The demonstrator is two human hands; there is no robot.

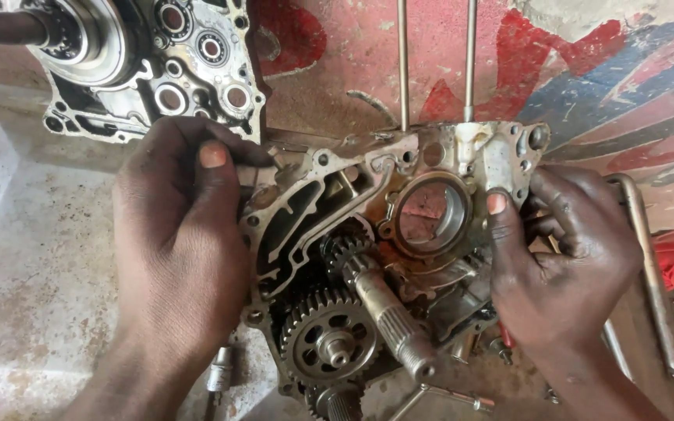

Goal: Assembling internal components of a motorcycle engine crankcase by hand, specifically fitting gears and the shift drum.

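Behind the engine case half lies a second case half; a bent tube lies beside it. Its splined shaft points toward the viewer, slightly right. Left hand and right hand clamp opposite edges.

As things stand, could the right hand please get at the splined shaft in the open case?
Probably yes. The right hand grips the case at its right edge, and the splined shaft lies exposed just to its left, with nothing covering it. The left hand holds the opposite side.
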